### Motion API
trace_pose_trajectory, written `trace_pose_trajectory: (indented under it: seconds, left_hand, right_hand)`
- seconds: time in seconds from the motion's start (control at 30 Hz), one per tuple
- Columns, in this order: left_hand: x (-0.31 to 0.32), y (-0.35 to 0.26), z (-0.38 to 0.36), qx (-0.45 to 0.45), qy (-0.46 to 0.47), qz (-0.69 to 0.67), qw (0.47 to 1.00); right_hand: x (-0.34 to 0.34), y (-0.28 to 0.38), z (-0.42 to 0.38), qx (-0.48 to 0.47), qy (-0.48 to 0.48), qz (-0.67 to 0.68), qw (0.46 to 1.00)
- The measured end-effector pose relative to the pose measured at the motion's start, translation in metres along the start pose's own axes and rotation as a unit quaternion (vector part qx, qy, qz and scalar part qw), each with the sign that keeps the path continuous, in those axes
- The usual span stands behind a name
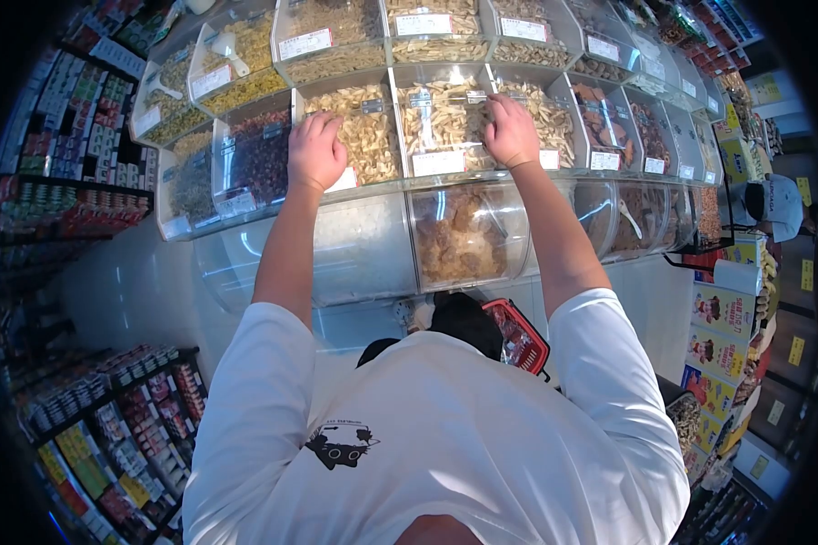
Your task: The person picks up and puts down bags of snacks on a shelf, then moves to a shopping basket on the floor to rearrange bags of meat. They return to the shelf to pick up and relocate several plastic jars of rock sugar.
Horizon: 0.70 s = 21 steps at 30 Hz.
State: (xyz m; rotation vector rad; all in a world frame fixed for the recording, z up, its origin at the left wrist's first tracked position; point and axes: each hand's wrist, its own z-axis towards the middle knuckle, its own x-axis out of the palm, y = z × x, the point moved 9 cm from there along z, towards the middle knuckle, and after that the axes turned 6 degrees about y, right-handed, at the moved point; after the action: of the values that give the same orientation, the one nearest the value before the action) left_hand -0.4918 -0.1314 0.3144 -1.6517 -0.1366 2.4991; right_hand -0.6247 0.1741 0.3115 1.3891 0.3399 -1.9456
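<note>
Steadying both bare hands on a tiered display stand of clear plastic bins is, by my judgement, the step in hand. The left hand rests at the left side of a clear bin of pale dried slices; the right hand lies by the divider between a clear bin of pale yellowish strips and a clear bin of pale, thin pieces. Fingers on both hands are bent and close together; whether they clamp the plastic or only rest on it, I cannot tell. To do this well, keep the pressure light and even, wrists level, and fingertips out of the loose food.

Counted: two hands, three pale-filled bins side by side around them, one rounded clear tub of tan-brown chunks below, and one red plastic shopping basket near the floor. Three white plastic scoops show clearly: two at upper left, one at lower right.
</note>
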Motion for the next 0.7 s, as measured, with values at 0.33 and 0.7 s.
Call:
trace_pose_trajectory:
  seconds: [0.33,0.7]
  left_hand:
    - [-0.005,-0.004,-0.001,0.005,-0.009,-0.010,1.000]
    - [-0.028,-0.037,-0.032,-0.019,-0.029,0.023,0.999]
  right_hand:
    - [-0.003,0.002,0.000,0.003,-0.008,0.005,1.000]
    - [-0.009,0.001,-0.002,0.002,-0.018,0.040,0.999]
